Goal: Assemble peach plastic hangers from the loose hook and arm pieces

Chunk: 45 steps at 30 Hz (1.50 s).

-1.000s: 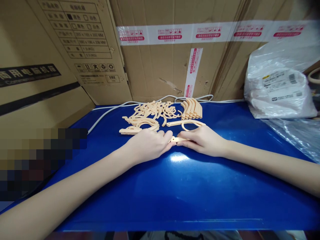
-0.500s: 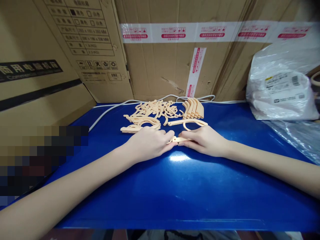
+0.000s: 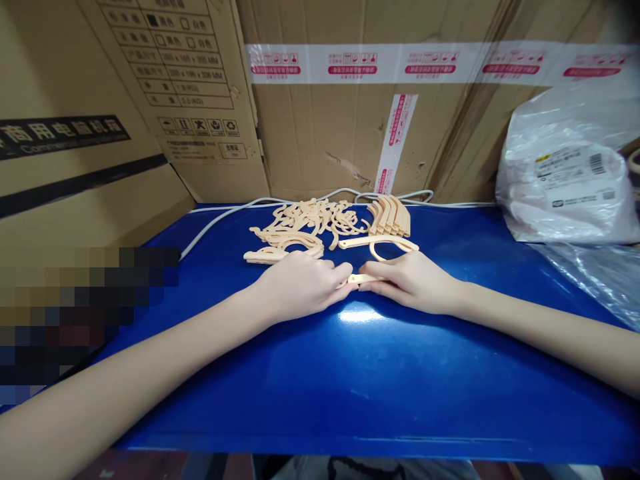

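Note:
My left hand [image 3: 307, 287] and my right hand [image 3: 410, 283] meet over the middle of the blue table [image 3: 350, 387]. Both are closed in a pinch on a beige plastic folding hanger part [image 3: 355, 279]. A short stretch with a small round hole shows between my fingertips; the fingers cover the rest. Just behind my right hand lies a long beige hanger arm [image 3: 363, 242] with a curved loop [image 3: 374, 252] beside it. Behind my left hand rest stacked flat hanger pieces [image 3: 265, 256], partly covered by that hand.
Farther back are a loose heap of beige hooks [image 3: 313, 217] and a neat stack of curved hanger arms [image 3: 390, 217]. A white cable [image 3: 215, 223] runs along the rear. Cardboard boxes [image 3: 320, 133] wall in the back and left. A clear plastic bag [image 3: 565, 193] sits at right.
The view has shifted slightly, moving the scene a little to the right. Both hands keep their pinch on the hanger part, with hardly any visible movement.

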Tool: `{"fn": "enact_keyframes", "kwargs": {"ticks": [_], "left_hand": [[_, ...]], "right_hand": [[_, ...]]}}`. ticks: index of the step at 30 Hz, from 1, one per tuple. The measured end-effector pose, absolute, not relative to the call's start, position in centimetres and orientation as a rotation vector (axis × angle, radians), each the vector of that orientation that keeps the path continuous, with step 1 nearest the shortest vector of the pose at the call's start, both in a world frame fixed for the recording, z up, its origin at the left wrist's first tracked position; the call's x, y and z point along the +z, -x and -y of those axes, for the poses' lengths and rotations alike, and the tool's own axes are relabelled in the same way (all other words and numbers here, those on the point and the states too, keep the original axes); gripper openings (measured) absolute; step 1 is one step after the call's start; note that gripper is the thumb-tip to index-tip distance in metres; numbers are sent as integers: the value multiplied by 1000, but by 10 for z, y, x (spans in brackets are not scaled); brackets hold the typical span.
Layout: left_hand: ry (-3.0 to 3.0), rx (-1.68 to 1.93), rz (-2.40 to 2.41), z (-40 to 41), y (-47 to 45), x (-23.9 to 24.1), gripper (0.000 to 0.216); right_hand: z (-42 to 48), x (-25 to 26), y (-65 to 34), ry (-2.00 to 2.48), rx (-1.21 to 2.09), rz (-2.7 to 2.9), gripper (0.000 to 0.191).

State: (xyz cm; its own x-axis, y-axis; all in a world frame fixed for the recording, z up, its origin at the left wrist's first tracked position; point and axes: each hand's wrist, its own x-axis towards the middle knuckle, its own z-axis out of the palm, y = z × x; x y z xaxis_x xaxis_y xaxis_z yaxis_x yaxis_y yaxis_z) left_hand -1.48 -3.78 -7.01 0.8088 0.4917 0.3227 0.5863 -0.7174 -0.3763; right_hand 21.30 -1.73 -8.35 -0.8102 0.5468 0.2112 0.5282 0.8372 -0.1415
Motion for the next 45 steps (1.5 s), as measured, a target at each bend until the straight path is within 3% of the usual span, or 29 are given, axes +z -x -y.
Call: {"fn": "enact_keyframes", "kwargs": {"ticks": [17, 26, 36, 45], "left_hand": [[2350, -423, 643, 37, 13, -66, 31], [2268, -454, 782, 41, 20, -49, 35], [2288, -407, 794, 41, 20, -50, 38], [2365, -403, 704, 42, 17, -55, 38]], "right_hand": [[16, -83, -214, 751, 229, 2709, 38], [19, -77, -216, 874, -233, 2081, 17], [-8, -89, -222, 996, 318, 1999, 20], [-8, -90, -223, 972, 499, 2062, 22]]}}
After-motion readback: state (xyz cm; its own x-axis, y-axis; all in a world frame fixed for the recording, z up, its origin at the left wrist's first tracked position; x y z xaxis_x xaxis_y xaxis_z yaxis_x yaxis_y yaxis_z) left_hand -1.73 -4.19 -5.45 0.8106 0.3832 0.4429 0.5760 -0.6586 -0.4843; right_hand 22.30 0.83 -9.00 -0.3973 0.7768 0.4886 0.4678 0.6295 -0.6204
